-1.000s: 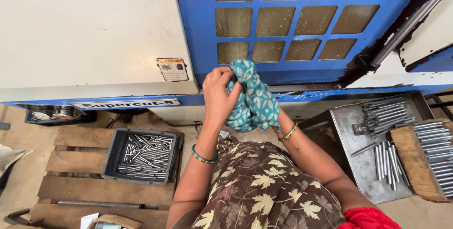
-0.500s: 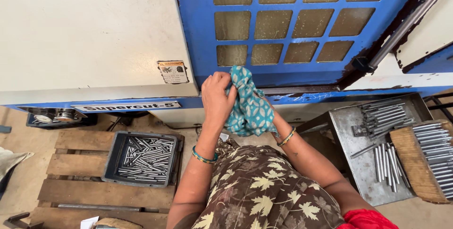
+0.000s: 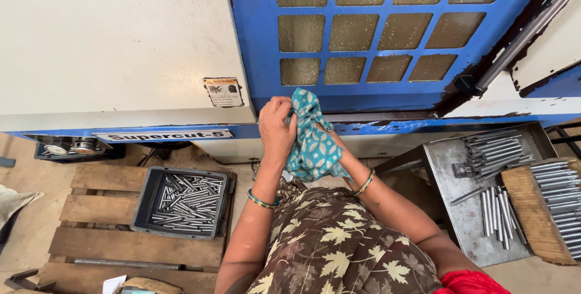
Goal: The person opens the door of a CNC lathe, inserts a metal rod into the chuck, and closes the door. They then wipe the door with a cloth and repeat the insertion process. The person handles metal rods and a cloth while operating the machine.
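Soft printed teal cloth (image 3: pixel 313 144), chipped glossy blue painted metal door (image 3: pixel 375 97), rough wooden pallet (image 3: pixel 97 209), dull steel rods (image 3: pixel 184 204).

Both forearms raised in front of the torso, elbows bent, wrists close together near chest height, a bangle on each wrist. Left hand (image 3: pixel 276 129) up top, back of hand toward the camera, fingers curled shut in a grasp. Right hand (image 3: pixel 336 148) lower and mostly hidden; only wrist and a bit of palm edge show, so its grip can't be made out.
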`<state>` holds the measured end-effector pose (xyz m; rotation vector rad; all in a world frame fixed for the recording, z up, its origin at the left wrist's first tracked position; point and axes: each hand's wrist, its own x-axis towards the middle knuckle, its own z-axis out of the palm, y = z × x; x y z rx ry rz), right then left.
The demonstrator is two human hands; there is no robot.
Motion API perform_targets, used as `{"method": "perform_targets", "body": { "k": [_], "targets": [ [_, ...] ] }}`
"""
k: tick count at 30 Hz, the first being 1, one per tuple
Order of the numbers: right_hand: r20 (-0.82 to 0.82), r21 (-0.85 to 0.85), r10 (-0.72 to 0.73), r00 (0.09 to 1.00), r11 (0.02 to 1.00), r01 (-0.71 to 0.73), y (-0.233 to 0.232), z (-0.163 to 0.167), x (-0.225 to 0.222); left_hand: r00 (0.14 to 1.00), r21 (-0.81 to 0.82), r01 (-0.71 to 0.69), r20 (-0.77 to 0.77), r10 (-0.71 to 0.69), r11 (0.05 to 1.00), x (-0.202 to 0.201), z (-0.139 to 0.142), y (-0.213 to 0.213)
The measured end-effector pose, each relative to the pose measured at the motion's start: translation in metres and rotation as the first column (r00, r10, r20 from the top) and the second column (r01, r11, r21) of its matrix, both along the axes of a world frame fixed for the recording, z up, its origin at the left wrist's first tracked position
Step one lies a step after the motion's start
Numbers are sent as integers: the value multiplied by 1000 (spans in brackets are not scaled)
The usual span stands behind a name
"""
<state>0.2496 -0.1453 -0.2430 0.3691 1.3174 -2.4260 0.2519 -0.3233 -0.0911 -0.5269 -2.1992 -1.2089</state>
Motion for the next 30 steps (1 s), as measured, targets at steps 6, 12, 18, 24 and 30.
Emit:
{"method": "perform_targets", "body": {
  "k": [6,12,18,24,30],
  "targets": [
    [-78,39,-16,997,999,19,4,4,1,992,117,125,20,-128,985,-4,-3,-5],
    [40,0,9,999,1000,-9,14,-7,5,946,282,289,63,-319,915,-1,-6,-9],
    [57,-64,52,997,997,-48,15,-5,10,941,258,317,32,-336,913,1,-3,-13],
    [-92,14,40,995,999,-39,11,4,11,957,220,265,59,-284,939,3,1,-15],
    [-46,-57,81,996,995,-84,17,-7,6,891,167,415,125,-437,894,0,10,-23]
  ]
}}
